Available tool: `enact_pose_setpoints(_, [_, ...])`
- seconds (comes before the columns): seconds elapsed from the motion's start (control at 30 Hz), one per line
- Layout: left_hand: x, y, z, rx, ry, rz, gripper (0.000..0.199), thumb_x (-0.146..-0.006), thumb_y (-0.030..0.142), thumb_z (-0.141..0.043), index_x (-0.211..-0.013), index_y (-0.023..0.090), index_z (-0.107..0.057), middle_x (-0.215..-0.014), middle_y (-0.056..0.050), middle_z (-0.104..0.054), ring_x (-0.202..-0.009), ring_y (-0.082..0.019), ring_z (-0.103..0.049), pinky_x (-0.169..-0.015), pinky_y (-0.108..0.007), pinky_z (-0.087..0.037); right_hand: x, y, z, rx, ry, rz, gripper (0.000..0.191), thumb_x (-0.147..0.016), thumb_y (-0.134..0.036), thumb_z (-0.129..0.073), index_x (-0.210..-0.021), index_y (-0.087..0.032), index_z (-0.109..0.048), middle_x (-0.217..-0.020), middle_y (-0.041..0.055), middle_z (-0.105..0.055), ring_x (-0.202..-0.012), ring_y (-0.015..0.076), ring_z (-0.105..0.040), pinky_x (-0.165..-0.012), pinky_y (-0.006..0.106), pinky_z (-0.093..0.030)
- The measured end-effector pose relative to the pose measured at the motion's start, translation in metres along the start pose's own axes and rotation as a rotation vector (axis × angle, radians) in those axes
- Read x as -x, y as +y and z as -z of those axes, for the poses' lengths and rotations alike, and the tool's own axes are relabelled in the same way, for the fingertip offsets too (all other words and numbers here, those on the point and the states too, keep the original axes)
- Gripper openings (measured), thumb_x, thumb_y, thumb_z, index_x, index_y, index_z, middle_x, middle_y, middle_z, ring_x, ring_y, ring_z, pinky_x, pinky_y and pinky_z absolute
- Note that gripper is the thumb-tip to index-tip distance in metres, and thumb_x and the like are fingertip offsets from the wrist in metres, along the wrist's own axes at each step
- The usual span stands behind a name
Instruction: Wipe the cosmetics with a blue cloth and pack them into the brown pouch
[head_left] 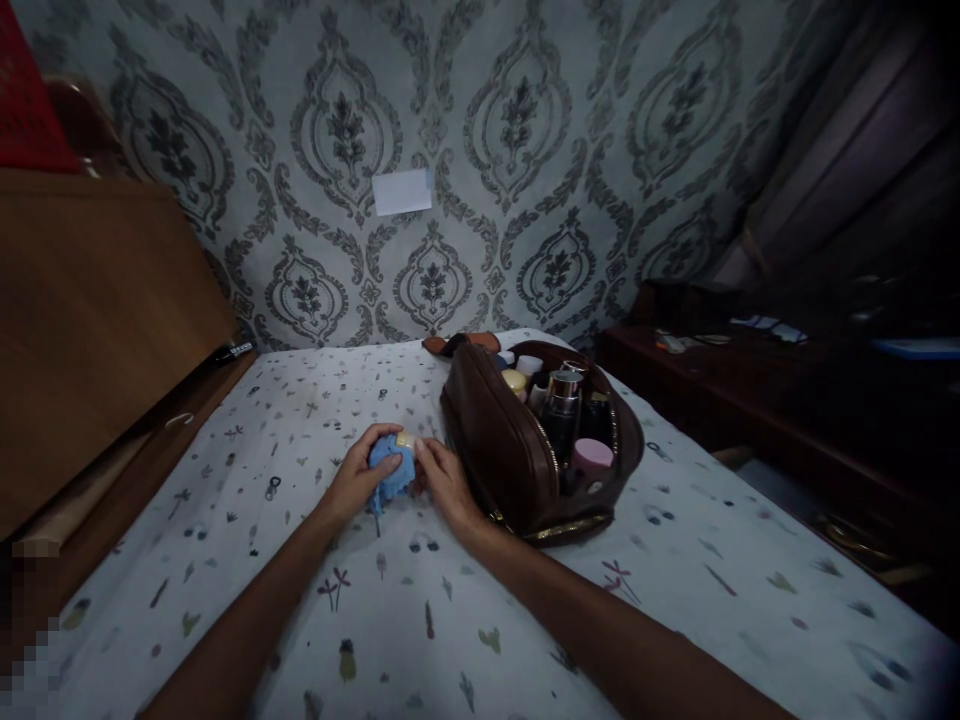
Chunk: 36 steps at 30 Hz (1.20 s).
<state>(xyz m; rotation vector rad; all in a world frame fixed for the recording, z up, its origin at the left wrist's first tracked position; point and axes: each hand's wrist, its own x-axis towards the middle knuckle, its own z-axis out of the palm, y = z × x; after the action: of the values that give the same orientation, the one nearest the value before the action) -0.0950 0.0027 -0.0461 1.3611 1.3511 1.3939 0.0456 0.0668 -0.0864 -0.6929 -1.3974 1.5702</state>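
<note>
L hand [351,485], curled partway, grips a crumpled light-blue cloth [392,478] around a small pale-yellow item [406,440]. Its long axis runs approx. crosswise, one end twd. R hand [448,485], whose fingers pinch there; other end's hidden. All this is over the white printed sheet [300,440], L of the open dark-brown leather bag [499,440].

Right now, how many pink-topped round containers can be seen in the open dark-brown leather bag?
1. The pink-topped round container sits at the near end of the bag, beside the black bottle with a silver cap. More may be hidden deeper inside.
</note>
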Motion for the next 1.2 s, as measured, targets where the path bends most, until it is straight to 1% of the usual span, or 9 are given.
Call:
enact_pose_setpoints(0.07, [-0.0003,-0.0014,0.0004,-0.009,0.017,-0.011,0.045,-0.078,0.040,-0.070,-0.115,0.019,-0.058,-0.104,-0.003,-0.061,-0.089,-0.017,-0.059,-0.079,-0.026,-0.049,0.0008,0.0006,-0.0010,-0.026,0.036,0.011,0.053,-0.076,-0.065,-0.068,-0.103,-0.021,-0.061,-0.078,-0.0017,-0.060,-0.057,0.0124,-0.057,-0.049,0.024,-0.045])
enact_pose_setpoints(0.13, [-0.0009,-0.0027,0.0011,-0.008,0.017,-0.005,0.046,-0.077,0.041,-0.070,-0.115,0.018,-0.058,-0.101,-0.003,-0.060,-0.087,-0.017,-0.059,-0.078,-0.026,-0.049,0.0016,0.0004,-0.0021,-0.080,0.050,0.014,0.059,-0.071,-0.062,-0.074,-0.113,-0.023,-0.057,-0.089,-0.0012,-0.060,-0.061,0.0114,-0.058,-0.051,0.024,-0.047])
enact_pose_setpoints(0.23, [-0.0017,-0.0028,0.0027,-0.017,0.002,-0.005,0.045,-0.076,0.040,-0.071,-0.114,0.019,-0.058,-0.100,-0.003,-0.061,-0.086,-0.017,-0.058,-0.077,-0.026,-0.049,0.0017,0.0002,-0.0037,-0.161,0.033,0.000,0.055,-0.068,-0.060,-0.077,-0.104,-0.022,-0.060,-0.086,-0.0015,-0.059,-0.060,0.0106,-0.057,-0.050,0.022,-0.045])
enact_pose_setpoints(0.47, [0.0003,0.0029,0.0027,-0.031,-0.035,-0.003,0.043,-0.075,0.036,-0.073,-0.112,0.020,-0.059,-0.098,-0.002,-0.060,-0.087,-0.018,-0.057,-0.078,-0.026,-0.049,-0.0002,0.0038,-0.0045,-0.174,0.009,-0.056,0.046,-0.078,-0.065,-0.066,-0.077,-0.020,-0.055,-0.053,-0.0075,-0.045,-0.043,0.0090,-0.043,-0.039,0.021,-0.034])
enact_pose_setpoints(0.53, [0.0009,0.0031,0.0022,-0.012,-0.028,0.005,0.043,-0.075,0.037,-0.073,-0.112,0.020,-0.058,-0.097,-0.001,-0.060,-0.085,-0.017,-0.057,-0.076,-0.025,-0.049,0.0002,0.0034,-0.0044,-0.177,0.010,-0.058,0.046,-0.077,-0.066,-0.066,-0.081,-0.020,-0.055,-0.055,-0.0072,-0.046,-0.044,0.0095,-0.045,-0.040,0.021,-0.035])
enact_pose_setpoints(0.67, [0.0011,0.0027,0.0025,0.015,-0.020,0.032,0.045,-0.075,0.039,-0.073,-0.112,0.020,-0.058,-0.100,-0.002,-0.060,-0.084,-0.016,-0.057,-0.073,-0.024,-0.049,0.0011,0.0015,-0.0047,-0.188,0.038,-0.030,0.050,-0.072,-0.061,-0.073,-0.099,-0.022,-0.057,-0.074,-0.0041,-0.056,-0.056,0.0107,-0.054,-0.047,0.021,-0.042])
enact_pose_setpoints(0.73, [0.0010,0.0030,0.0028,-0.002,-0.033,0.025,0.044,-0.075,0.039,-0.073,-0.112,0.020,-0.058,-0.099,-0.002,-0.060,-0.085,-0.017,-0.056,-0.074,-0.025,-0.048,0.0009,0.0011,-0.0048,-0.188,0.044,-0.025,0.048,-0.071,-0.059,-0.074,-0.096,-0.021,-0.058,-0.077,-0.0030,-0.057,-0.058,0.0105,-0.054,-0.048,0.021,-0.042])
enact_pose_setpoints(1.0, [0.0010,0.0034,0.0046,-0.116,-0.070,-0.018,0.041,-0.078,0.040,-0.070,-0.113,0.021,-0.058,-0.099,-0.002,-0.060,-0.089,-0.019,-0.056,-0.078,-0.027,-0.048,0.0016,-0.0020,-0.0047,-0.169,0.024,-0.062,0.043,-0.075,-0.061,-0.070,-0.081,-0.020,-0.057,-0.057,-0.0069,-0.045,-0.046,0.0094,-0.043,-0.041,0.021,-0.033])
enact_pose_setpoints(1.2, [0.0023,0.0037,0.0027,-0.177,-0.085,-0.072,0.042,-0.081,0.038,-0.069,-0.119,0.021,-0.060,-0.113,-0.005,-0.062,-0.101,-0.022,-0.057,-0.091,-0.031,-0.046,0.0001,0.0005,-0.0061,-0.164,0.017,-0.082,0.046,-0.079,-0.066,-0.064,-0.073,-0.022,-0.050,-0.050,-0.0094,-0.036,-0.040,0.0092,-0.037,-0.038,0.022,-0.029])
